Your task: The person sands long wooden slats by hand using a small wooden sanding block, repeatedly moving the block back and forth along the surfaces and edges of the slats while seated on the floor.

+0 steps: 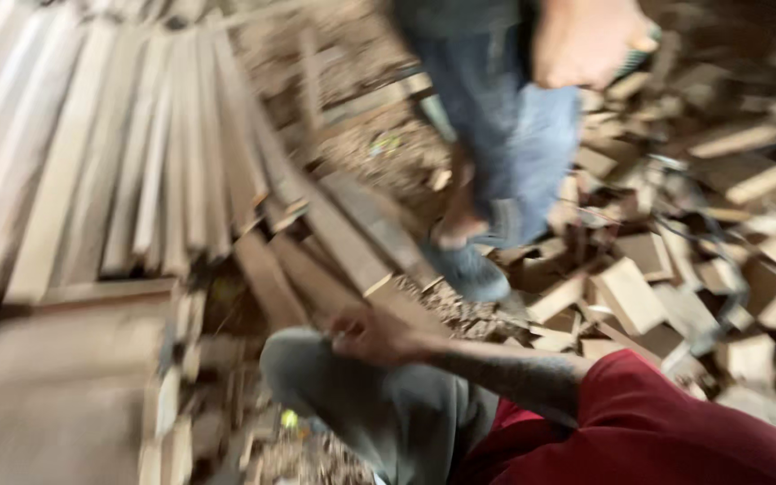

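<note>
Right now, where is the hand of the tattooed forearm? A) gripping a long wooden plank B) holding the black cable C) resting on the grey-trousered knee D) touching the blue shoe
C: the hand of the tattooed forearm lies closed on the grey-trousered knee, clear of planks and cable.

Several planks (352, 229) lie just beyond the grey knee (316, 368), nearly touching it. They are long, flat, brown, rough-sawn boards with squarely cut ends. They rest side by side and partly overlapping, slanting up and away to the left of the knee, with their near ends low beside it. Blur hides their grain and exact count.
</note>
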